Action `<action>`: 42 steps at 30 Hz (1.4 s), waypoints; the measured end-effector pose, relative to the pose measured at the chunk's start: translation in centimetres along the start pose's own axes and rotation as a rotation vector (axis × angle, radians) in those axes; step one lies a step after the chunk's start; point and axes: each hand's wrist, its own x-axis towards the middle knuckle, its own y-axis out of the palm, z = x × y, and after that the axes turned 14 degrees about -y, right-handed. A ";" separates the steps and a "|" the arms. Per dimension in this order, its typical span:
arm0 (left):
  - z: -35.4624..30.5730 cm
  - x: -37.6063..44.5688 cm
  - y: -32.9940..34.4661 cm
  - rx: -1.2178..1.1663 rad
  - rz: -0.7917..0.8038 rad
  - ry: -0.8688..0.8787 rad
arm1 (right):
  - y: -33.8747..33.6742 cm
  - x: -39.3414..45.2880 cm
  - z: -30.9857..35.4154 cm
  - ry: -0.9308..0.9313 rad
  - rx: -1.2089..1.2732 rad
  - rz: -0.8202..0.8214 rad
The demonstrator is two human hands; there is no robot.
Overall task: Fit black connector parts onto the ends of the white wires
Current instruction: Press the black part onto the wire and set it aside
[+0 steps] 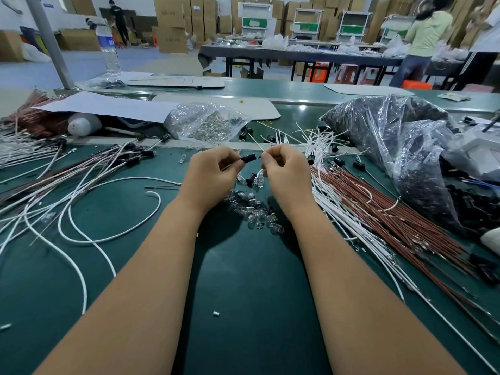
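Black plastic sits between my fingertips: my left hand (213, 171) pinches a connector (248, 159) with its open end turned right, toward my other hand. My right hand (286, 169) pinches a white wire (257, 143) close to its tip, and the wire runs up and away to the far left. I hold it that short, I judge, so the end stays stiff enough to push in. Tip and connector mouth look just about touching; whether the tip is inside yet I cannot tell. Both hands hover above the mat rather than resting on it, which lets me line the two parts up by eye.

Under my hands lies a small heap of clear glass bulbs (255, 212), with another black piece just above it. To the right, a bundle of white and brown wires (378, 217) fans out within easy reach, likely my stock. Further right, two plastic bags (384, 136) hold dark parts, probably more connectors. On the left, wires with black ends fitted (130, 155) lie in a loose spread, seemingly the finished pile, among long white loops. A clear bag of small metal pieces (205, 125) sits on the far side, beside a white sheet.

All this rests on a green mat (243, 293) on a long bench. A water bottle (109, 47) stands at the far left. Beyond are stacked cardboard boxes (184, 23), more tables, and people working at them.
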 end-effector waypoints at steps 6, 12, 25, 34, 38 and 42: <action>-0.2 -0.1 -0.1 -0.155 0.108 -0.124 | -0.3 0.0 0.0 -0.039 0.091 -0.013; -0.7 -0.3 -0.3 -0.267 0.158 -0.167 | -0.3 0.1 -0.2 -0.053 0.189 -0.023; -0.7 -0.3 0.1 -0.224 0.149 -0.151 | 0.5 -0.1 -0.6 -0.141 -0.098 -0.020; -0.5 0.0 0.3 -0.154 0.089 -0.092 | 0.7 -0.7 -0.1 -0.292 -0.195 0.019; -0.8 -0.1 0.1 -0.145 0.079 -0.092 | 0.6 -0.7 0.0 -0.288 -0.187 0.001; -0.8 0.0 -0.1 -0.152 0.094 -0.118 | 0.6 -0.7 0.0 -0.267 -0.197 0.001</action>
